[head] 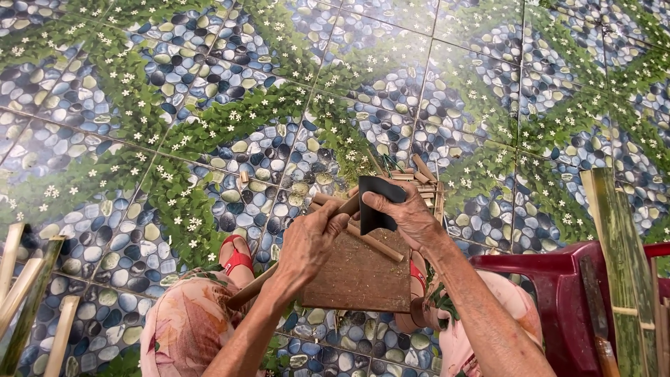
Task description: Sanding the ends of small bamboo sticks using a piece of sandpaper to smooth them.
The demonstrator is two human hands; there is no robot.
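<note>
Gripping bamboo stick (335,209) in left hand (307,244) | right hand (405,213) grip closed on dark sandpaper (377,202) | wooden board (359,276) beneath

Bright, even daylight, soft shadows, glare on glossy tiles (391,42), edges curved.

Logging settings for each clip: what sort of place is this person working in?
Probably a home floor or porch used for bamboo handcraft. Signs: the pebble-and-leaf patterned floor tiles, a red plastic chair, split bamboo strips, and a wooden board under the hands.

Floral pink trousers (185,324); red sandals (237,255); arms unsleeved.
</note>
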